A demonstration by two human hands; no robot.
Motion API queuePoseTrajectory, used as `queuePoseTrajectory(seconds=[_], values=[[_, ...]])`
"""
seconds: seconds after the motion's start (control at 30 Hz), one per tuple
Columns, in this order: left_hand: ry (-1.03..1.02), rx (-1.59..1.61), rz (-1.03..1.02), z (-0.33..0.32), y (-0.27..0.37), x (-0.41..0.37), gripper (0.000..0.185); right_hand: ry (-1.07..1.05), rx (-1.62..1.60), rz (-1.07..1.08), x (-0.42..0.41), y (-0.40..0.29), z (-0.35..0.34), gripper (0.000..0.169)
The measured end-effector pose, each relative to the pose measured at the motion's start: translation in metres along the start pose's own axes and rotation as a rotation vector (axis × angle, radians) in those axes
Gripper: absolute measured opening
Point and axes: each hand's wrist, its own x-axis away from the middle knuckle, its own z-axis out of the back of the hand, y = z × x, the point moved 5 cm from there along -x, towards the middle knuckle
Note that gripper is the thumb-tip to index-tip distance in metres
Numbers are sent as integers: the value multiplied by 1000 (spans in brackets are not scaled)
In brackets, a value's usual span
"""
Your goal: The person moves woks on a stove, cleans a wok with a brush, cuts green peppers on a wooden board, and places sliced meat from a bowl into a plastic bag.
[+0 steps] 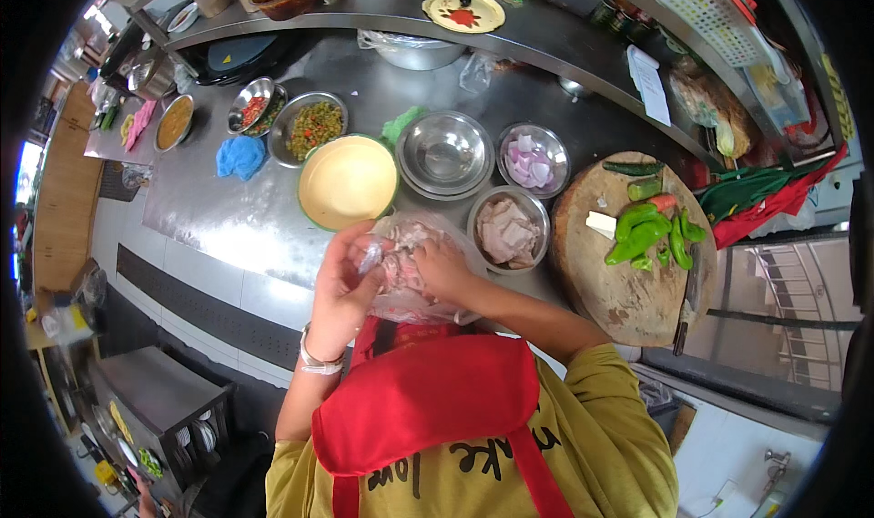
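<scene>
A clear plastic bag of pale pink sliced meat (403, 272) lies at the counter's front edge, close against my red apron. My left hand (341, 279) pinches the bag's gathered rim between thumb and fingers. Reaching into the bag from the right, my right hand (444, 267) has its curled fingers on the meat; the fingertips are partly hidden. Just right of the bag is a steel bowl of pale meat pieces (509, 234). A cream enamel basin (348, 180) with a green rim stands directly beyond my left hand.
Stacked steel bowls (445, 153) and a bowl of cut onion (529, 161) stand behind. A round wooden chopping block (594, 293) on the right carries green peppers (638, 234) and a cleaver (685, 306). Bowls of chopped vegetables (315, 130) sit left, below a steel shelf (382, 21).
</scene>
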Motion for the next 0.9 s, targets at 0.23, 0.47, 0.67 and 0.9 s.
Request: queuePoseTrajectory(seconds=[0.23, 0.47, 0.67, 0.9], values=[[-17, 48, 11, 3, -12, 10, 51, 106, -155, 2, -9, -21, -30, 34], [14, 10, 1, 15, -10, 16, 50, 111, -527, -22, -1, -18, -5, 32], [126, 34, 56, 21, -12, 27, 49, 198, -982, -292, 48, 28, 72, 30], [107, 30, 57, 23, -22, 27, 48, 389, -855, -646, 73, 153, 56, 36]])
